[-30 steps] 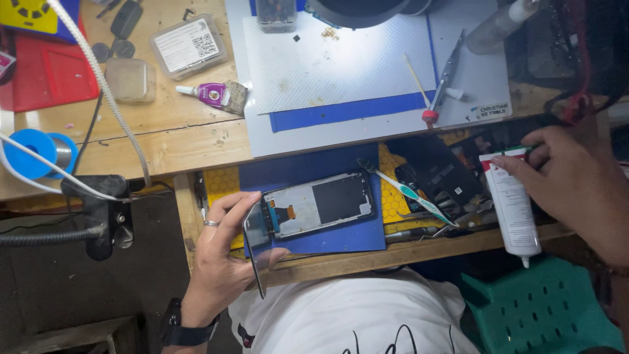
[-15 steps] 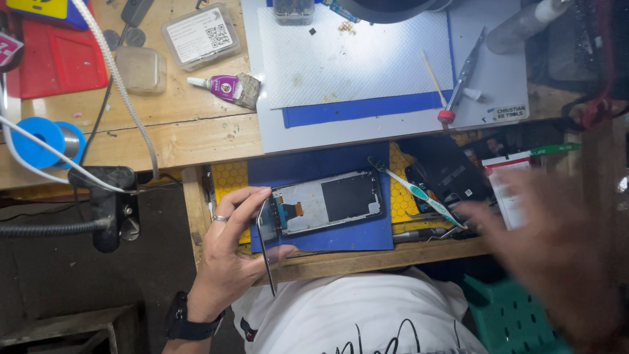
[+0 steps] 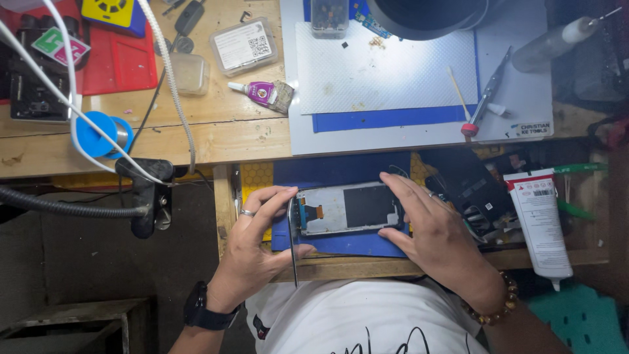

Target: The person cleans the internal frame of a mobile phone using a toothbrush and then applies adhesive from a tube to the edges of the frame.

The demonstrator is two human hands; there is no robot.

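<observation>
- Phone [image 3: 347, 208] lies on the blue mat [image 3: 341, 244] at the table's near edge.
- Left hand [image 3: 255, 242] pinches its left end, also holding a thin tool [image 3: 293, 252].
- Right hand [image 3: 436, 236] clasps its right end, steadying it.

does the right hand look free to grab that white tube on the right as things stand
Probably not at once: the right hand is busy gripping the phone frame. The white tube lies close beside it with nothing between, so letting go would clear the way.

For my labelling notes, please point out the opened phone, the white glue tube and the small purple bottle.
opened phone [image 3: 347, 208]: head view, on its inner back plate.
white glue tube [image 3: 538, 223]: head view, on the tube's body.
small purple bottle [image 3: 261, 92]: head view, on its purple label.
</observation>
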